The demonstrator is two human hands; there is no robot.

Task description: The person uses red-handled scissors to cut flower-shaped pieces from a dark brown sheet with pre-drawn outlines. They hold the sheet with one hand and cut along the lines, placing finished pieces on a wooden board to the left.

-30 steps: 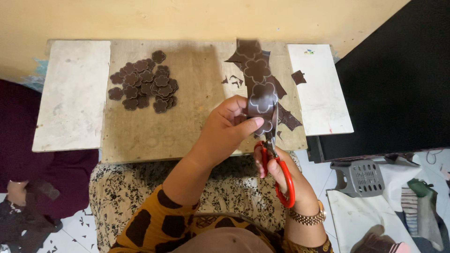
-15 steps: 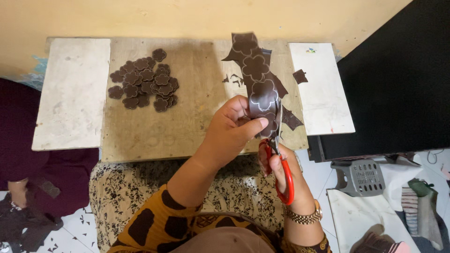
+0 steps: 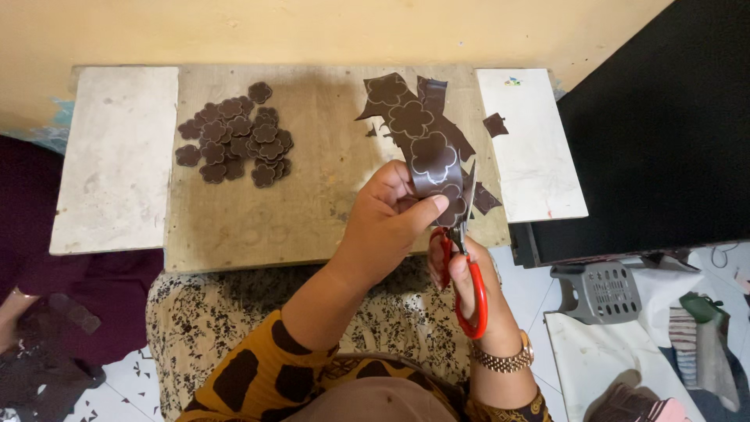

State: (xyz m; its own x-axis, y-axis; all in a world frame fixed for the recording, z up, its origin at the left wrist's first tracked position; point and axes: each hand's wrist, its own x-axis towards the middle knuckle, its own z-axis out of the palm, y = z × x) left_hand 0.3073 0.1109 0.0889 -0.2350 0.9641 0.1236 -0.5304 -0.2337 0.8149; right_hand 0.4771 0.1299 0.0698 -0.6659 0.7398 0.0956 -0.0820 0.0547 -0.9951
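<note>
Head view: I see my left hand (image 3: 387,223) has raised the strip (image 3: 428,152), fingers pinching it; right hand (image 3: 461,270) grips scissors (image 3: 466,273), blades now beside my thumb, cutting onward.

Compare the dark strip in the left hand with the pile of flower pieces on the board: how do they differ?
The dark strip is one long uncut piece with flower outlines drawn on it; the pile of flower pieces is many small separate cutouts. The strip is pinched by the left hand at the scissors, while the pile lies untouched on the wooden board. Both look like the same dark brown material.
</note>
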